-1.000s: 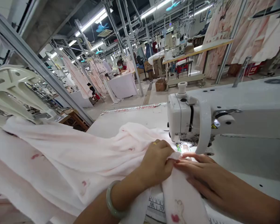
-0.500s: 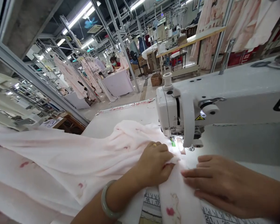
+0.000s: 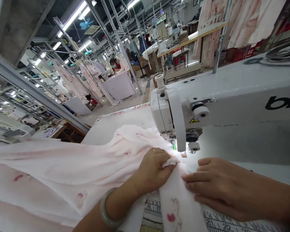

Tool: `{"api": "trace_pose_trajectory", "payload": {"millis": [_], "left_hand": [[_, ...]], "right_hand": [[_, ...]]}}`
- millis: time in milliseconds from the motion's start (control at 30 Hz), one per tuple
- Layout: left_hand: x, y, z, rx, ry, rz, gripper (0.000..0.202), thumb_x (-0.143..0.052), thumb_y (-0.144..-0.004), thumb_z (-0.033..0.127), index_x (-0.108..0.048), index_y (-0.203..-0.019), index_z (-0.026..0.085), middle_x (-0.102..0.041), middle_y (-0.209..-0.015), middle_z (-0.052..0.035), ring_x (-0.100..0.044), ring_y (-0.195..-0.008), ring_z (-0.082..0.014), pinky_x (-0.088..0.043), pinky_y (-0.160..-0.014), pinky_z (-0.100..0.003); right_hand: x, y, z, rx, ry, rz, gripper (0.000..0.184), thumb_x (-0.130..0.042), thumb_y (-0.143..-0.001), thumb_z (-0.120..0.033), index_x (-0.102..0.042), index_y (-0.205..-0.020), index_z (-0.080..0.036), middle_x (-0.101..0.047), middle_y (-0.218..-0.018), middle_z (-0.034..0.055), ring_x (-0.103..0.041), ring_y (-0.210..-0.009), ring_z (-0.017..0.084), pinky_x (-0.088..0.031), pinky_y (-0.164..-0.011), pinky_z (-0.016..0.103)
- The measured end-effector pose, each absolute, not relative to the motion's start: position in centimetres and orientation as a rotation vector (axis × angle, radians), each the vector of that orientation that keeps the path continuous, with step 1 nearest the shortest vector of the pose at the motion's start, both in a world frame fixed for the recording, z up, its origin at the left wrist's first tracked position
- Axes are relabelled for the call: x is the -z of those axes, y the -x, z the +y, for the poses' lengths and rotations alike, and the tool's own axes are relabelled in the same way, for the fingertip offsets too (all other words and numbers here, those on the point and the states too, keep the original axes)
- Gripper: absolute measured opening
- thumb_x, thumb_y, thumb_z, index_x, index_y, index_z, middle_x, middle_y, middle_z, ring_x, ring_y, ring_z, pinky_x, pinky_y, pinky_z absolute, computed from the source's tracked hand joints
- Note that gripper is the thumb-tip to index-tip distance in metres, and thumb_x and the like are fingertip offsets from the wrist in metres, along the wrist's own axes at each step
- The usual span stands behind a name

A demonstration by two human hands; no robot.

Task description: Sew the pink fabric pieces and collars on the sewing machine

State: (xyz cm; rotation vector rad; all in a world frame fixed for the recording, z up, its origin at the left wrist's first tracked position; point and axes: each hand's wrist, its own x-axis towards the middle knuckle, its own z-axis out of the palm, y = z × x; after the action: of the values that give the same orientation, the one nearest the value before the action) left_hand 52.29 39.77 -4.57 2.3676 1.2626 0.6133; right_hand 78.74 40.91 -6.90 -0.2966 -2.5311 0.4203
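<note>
A long pale pink fabric (image 3: 70, 167) with small reddish prints spreads from the left up to the white sewing machine (image 3: 222, 100). Just in front of the needle area, my left hand (image 3: 154, 169), with a bracelet at its wrist, pinches a folded edge of it. My right hand (image 3: 219, 187) lies to the right with its fingers stretched out, the fingertips touching the edge of the narrow strip that runs toward me. Light from the machine head falls on the cloth by a green piece (image 3: 174, 145) near the presser foot, which is mostly hidden.
Ruler markings (image 3: 227, 222) run along the front edge of the white sewing table (image 3: 132, 117). Metal poles and racks of pink garments (image 3: 246, 22) stand beyond. Farther back, a person (image 3: 114, 64) sits behind a table draped in white.
The view has shifted slightly, so the machine sits farther left. My left hand has turned a little, and the pinched fold shows more. My right fingers stay by the strip's edge.
</note>
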Motion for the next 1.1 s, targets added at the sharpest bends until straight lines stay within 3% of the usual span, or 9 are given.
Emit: {"api": "trace_pose_trajectory", "payload": {"millis": [167, 300, 433, 633, 800, 1000, 1100], "left_hand": [[4.7, -52.2, 39.8, -0.683, -2.400, 1.043, 0.020, -0.063, -0.102, 0.020, -0.074, -0.085, 0.020, -0.087, -0.101, -0.0076, -0.079, -0.096, -0.0230, -0.055, -0.093, -0.039], [5.0, -52.1, 39.6, -0.545, -2.564, 1.045, 0.019, -0.062, -0.099, 0.016, -0.077, -0.089, 0.020, -0.088, -0.110, -0.0077, -0.077, -0.105, -0.0255, -0.053, -0.099, -0.043], [5.1, -52.3, 39.0, -0.465, -2.557, 1.092, 0.019, -0.063, -0.099, 0.017, -0.081, -0.097, 0.021, -0.087, -0.113, -0.0079, -0.075, -0.108, -0.0265, -0.054, -0.103, -0.045], [5.7, -52.7, 37.2, -0.621, -2.461, 1.162, 0.023, -0.062, -0.100, 0.015, -0.082, -0.110, 0.022, -0.082, -0.124, -0.0096, -0.075, -0.120, -0.0265, -0.055, -0.112, -0.046], [6.4, -52.9, 35.9, -0.619, -2.777, 1.179, 0.032, -0.058, -0.106, 0.020, -0.075, -0.133, 0.014, -0.078, -0.130, -0.0160, -0.071, -0.128, -0.0307, -0.057, -0.114, -0.048], [6.7, -53.0, 35.5, -0.507, -2.991, 1.187, 0.027, -0.060, -0.110, 0.021, -0.071, -0.132, 0.009, -0.079, -0.126, -0.0134, -0.072, -0.125, -0.0293, -0.057, -0.112, -0.044], [6.9, -52.9, 35.6, -0.450, -3.044, 1.181, 0.028, -0.060, -0.111, 0.022, -0.070, -0.134, 0.009, -0.080, -0.128, -0.0126, -0.073, -0.128, -0.0290, -0.056, -0.111, -0.044]], "right_hand": [[7.0, -78.6, 41.0, -0.447, 0.298, -2.565, 0.032, -0.048, -0.120, -0.027, -0.079, -0.113, -0.024, -0.080, -0.094, 0.0045, -0.070, -0.077, 0.021, -0.052, -0.082, 0.037], [7.3, -78.6, 41.2, -0.467, 0.274, -2.617, 0.030, -0.048, -0.117, -0.025, -0.074, -0.102, -0.023, -0.077, -0.088, 0.0041, -0.067, -0.072, 0.021, -0.049, -0.077, 0.038], [7.5, -78.6, 41.1, -0.471, 0.277, -2.599, 0.025, -0.050, -0.115, -0.023, -0.074, -0.107, -0.023, -0.077, -0.089, 0.0045, -0.069, -0.074, 0.022, -0.048, -0.080, 0.039], [6.9, -78.5, 41.1, -0.511, 0.266, -2.665, 0.026, -0.049, -0.115, -0.022, -0.072, -0.103, -0.022, -0.076, -0.089, 0.0030, -0.068, -0.073, 0.022, -0.048, -0.078, 0.041], [6.4, -78.6, 41.6, -0.609, 0.242, -2.644, 0.032, -0.046, -0.120, -0.029, -0.078, -0.118, -0.025, -0.083, -0.099, 0.0038, -0.076, -0.083, 0.022, -0.054, -0.083, 0.039], [7.6, -78.7, 43.0, -0.134, 0.357, -2.459, 0.035, -0.047, -0.121, -0.031, -0.082, -0.126, -0.023, -0.086, -0.124, 0.0091, -0.083, -0.105, 0.023, -0.065, -0.088, 0.039], [7.8, -78.5, 43.3, -0.045, 0.375, -2.468, 0.037, -0.047, -0.120, -0.028, -0.083, -0.123, -0.024, -0.087, -0.121, 0.0066, -0.084, -0.102, 0.022, -0.067, -0.086, 0.037]]}}
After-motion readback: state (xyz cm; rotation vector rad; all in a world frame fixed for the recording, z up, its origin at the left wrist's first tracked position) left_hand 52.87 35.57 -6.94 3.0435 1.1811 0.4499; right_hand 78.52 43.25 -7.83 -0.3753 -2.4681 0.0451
